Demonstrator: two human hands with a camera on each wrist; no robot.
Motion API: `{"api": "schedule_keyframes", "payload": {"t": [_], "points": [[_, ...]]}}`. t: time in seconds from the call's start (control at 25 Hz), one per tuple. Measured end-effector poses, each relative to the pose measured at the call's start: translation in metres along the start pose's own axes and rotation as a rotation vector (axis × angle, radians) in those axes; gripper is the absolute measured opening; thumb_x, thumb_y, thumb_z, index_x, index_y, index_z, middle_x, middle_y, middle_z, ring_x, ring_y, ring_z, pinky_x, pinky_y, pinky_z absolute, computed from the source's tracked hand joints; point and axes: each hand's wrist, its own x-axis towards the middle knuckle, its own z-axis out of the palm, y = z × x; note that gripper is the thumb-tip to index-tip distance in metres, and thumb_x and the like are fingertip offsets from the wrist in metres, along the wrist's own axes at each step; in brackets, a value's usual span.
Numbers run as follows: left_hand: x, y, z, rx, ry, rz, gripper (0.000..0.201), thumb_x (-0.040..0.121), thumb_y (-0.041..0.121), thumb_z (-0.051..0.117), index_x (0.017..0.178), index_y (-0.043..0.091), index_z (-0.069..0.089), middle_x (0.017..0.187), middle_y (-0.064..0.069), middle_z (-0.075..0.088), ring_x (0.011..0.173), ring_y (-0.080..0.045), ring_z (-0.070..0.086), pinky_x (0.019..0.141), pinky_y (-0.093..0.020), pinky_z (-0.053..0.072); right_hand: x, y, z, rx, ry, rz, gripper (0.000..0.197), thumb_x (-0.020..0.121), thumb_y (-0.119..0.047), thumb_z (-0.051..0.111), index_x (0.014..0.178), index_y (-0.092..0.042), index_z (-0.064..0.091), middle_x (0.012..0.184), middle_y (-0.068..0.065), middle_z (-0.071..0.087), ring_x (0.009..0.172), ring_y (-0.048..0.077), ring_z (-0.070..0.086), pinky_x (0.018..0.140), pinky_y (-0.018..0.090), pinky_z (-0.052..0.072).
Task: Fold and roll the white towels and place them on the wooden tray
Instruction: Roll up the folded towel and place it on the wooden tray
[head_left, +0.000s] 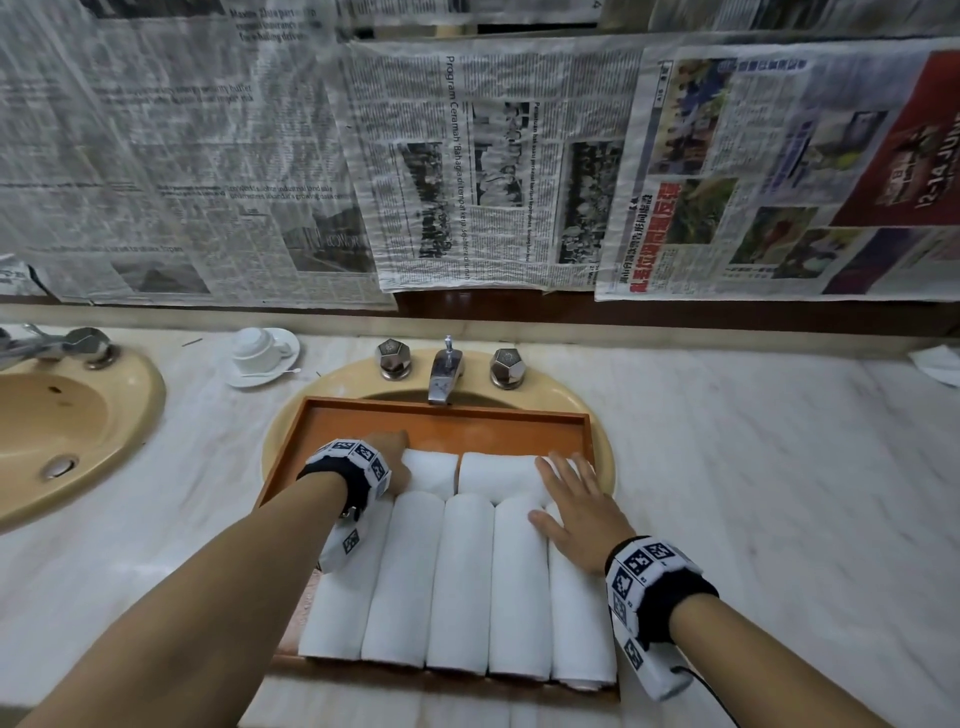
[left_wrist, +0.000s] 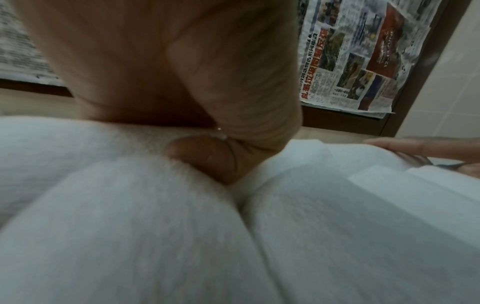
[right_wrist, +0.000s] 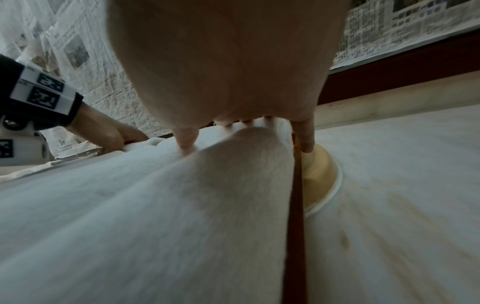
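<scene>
**Rolled towels lined up on tray**

Five rolled white towels are laid side by side in the rectangular wooden tray, long axes pointing away from the viewer. Two more lie crosswise behind, touched by the flat, open-fingered right hand and left hand.

Head view: soft, even, dim indoor light, edges bowed by the wide lens. Wrist views darker; my palms and the near towels are blurred, far newspaper sharper.

Under my palms: towels, white matt terry cloth. Beneath them: tray, smooth orange-brown wood. Beyond my fingers: tap, glossy metal.
</scene>
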Motion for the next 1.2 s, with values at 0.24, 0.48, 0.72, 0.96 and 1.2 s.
{"api": "schedule_keyframes", "payload": {"t": [0.24, 0.48, 0.72, 0.96, 1.2], "points": [[-0.001, 0.015, 0.009, 0.058, 0.074, -0.018, 0.044, 0.087, 0.025, 0.05, 0.13, 0.015, 0.05, 0.126, -0.006, 0.055, 0.118, -0.028, 0.051, 0.106, -0.043, 0.036, 0.001, 0.0, -0.002, -0.048, -0.03, -0.018, 0.08, 0.087, -0.068, 0.013, 0.154, -0.027, -0.005, 0.161, -0.007, -0.011, 0.148, 0.024, -0.014, 0.121, 0.044, 0.006], [-0.018, 0.009, 0.013, -0.105, 0.121, 0.122, 0.07, 0.073, 0.066, 0.052, 0.137, 0.039, 0.041, 0.133, 0.002, 0.053, 0.123, -0.025, 0.047, 0.111, -0.054, 0.023, 0.0, -0.003, -0.008, -0.024, -0.036, -0.005, 0.068, 0.099, -0.054, 0.029, 0.154, -0.028, -0.003, 0.161, -0.008, -0.012, 0.148, 0.022, -0.016, 0.119, 0.048, 0.003], [-0.025, 0.016, 0.026, -0.032, 0.151, 0.112, 0.063, 0.09, 0.068, 0.038, 0.146, 0.038, 0.03, 0.15, 0.004, 0.038, 0.141, -0.023, 0.027, 0.115, -0.063, 0.004, -0.003, -0.008, -0.009, -0.072, -0.047, 0.022, 0.07, 0.098, -0.059, 0.025, 0.154, -0.03, -0.006, 0.161, -0.009, -0.015, 0.147, 0.021, -0.018, 0.115, 0.053, -0.008], [-0.034, 0.021, 0.021, -0.1, 0.158, 0.085, 0.076, 0.089, 0.073, 0.031, 0.153, 0.035, 0.014, 0.161, 0.003, 0.016, 0.149, -0.021, 0.006, 0.113, -0.064, -0.008, -0.004, -0.01, -0.007, -0.089, -0.026, 0.035, 0.072, 0.097, -0.062, 0.022, 0.154, -0.029, -0.006, 0.161, -0.007, -0.015, 0.147, 0.022, -0.019, 0.114, 0.058, -0.01], [-0.061, 0.004, 0.058, -0.237, 0.204, -0.107, 0.068, 0.093, 0.07, 0.019, 0.151, 0.045, -0.007, 0.16, 0.005, -0.021, 0.146, -0.027, -0.023, 0.114, -0.061, -0.007, -0.006, -0.022, 0.007, -0.037, 0.002, 0.085, 0.079, 0.093, -0.068, 0.017, 0.153, -0.027, -0.015, 0.157, -0.003, -0.03, 0.142, 0.025, -0.032, 0.109, 0.056, -0.019]]}}
